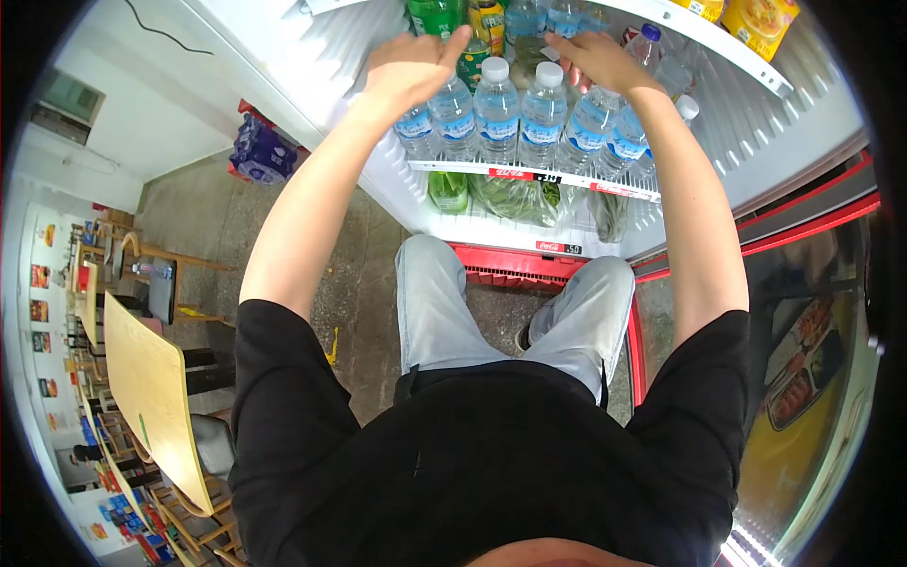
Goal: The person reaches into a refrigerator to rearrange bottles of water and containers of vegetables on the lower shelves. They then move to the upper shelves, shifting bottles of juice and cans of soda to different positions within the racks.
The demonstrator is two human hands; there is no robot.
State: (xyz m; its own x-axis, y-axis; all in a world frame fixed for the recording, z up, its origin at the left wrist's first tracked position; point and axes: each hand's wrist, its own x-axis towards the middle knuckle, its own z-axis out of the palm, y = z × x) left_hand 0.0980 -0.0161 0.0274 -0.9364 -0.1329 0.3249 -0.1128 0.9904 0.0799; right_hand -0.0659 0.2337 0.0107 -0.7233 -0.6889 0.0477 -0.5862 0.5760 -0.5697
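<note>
Both of my hands reach into an open drinks fridge, above a front row of clear water bottles (496, 118) with white caps and blue labels. My left hand (413, 68) is over the row's left end, one digit stretched out to the right; its other fingers are mostly hidden. Close by it are a green bottle (436, 15) and a yellow can (487, 21). Over the right part of the row is my right hand (605, 62), fingers pointing left and apart, nothing visible in them. More water bottles (525, 21) stand behind, between the hands.
Below the bottle shelf (444, 167), bagged greens (515, 197) lie on the fridge floor. Yellow packets (761, 24) sit on the upper shelf at right. The glass door (803, 350) stands open on my right. A purple-wrapped pack (263, 149) and wooden tables (156, 397) are on my left.
</note>
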